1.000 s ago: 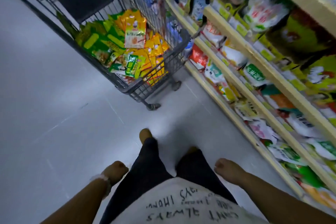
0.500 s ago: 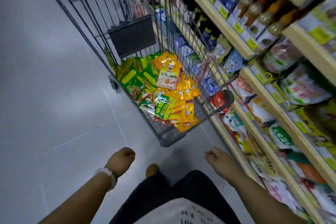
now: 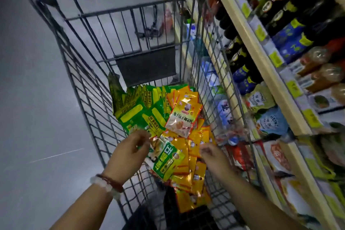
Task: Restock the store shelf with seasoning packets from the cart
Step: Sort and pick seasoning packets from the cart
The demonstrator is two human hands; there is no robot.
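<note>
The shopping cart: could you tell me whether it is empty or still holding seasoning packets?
Still holding packets. Green packets and orange packets lie piled in the cart, with both hands reaching in over them.

A wire cart (image 3: 89,102) stands on the gray floor (image 3: 37,117), just beside the shelf (image 3: 261,58). Green packets (image 3: 138,112) and orange packets (image 3: 188,158) lie in a heap in the cart. Dark bottles (image 3: 240,56) and bags (image 3: 272,119) sit in rows on the shelf boards, with yellow tags (image 3: 276,59) along the edges.
</note>
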